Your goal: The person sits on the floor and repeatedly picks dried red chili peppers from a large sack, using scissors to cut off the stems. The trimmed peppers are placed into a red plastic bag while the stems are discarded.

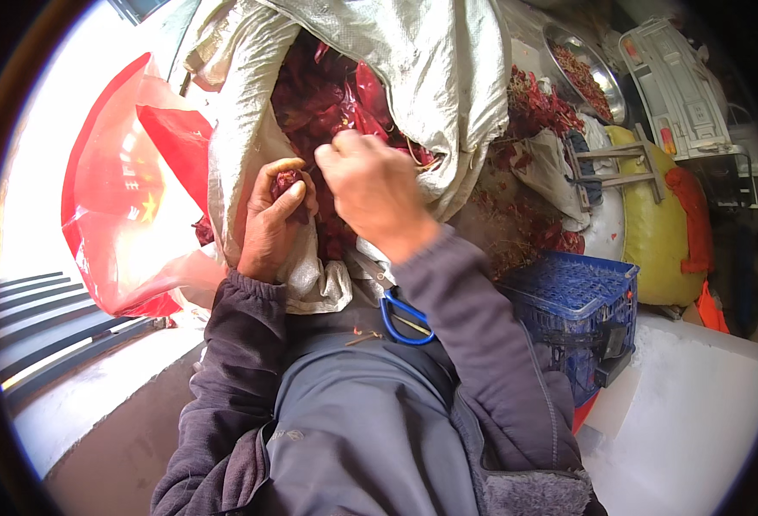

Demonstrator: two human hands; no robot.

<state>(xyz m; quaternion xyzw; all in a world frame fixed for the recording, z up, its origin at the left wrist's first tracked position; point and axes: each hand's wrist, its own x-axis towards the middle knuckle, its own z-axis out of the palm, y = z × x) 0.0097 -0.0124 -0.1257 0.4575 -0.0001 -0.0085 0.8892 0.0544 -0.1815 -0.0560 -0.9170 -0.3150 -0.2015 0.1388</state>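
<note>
My left hand (274,216) grips a dark red dried chili pepper (286,183), its stem end facing up between thumb and fingers. To its right, my right hand (375,187) is blurred, with its fingers curled inward and the back of the hand towards me; whether anything is pinched in it is hidden. Both hands are over the mouth of a white woven sack (443,71) full of dried red chilies (327,97). Scissors with blue handles (388,316) lie on my lap below the right wrist, blades pointing towards the sack.
A red plastic bag (114,213) stands at the left above slatted bars (43,322). On the right are a blue plastic crate (569,284), a wooden stool frame (624,158), a yellow sack (662,245) and a metal basin (611,84) of stem-like scraps. Loose chilies (540,103) lie beside the basin.
</note>
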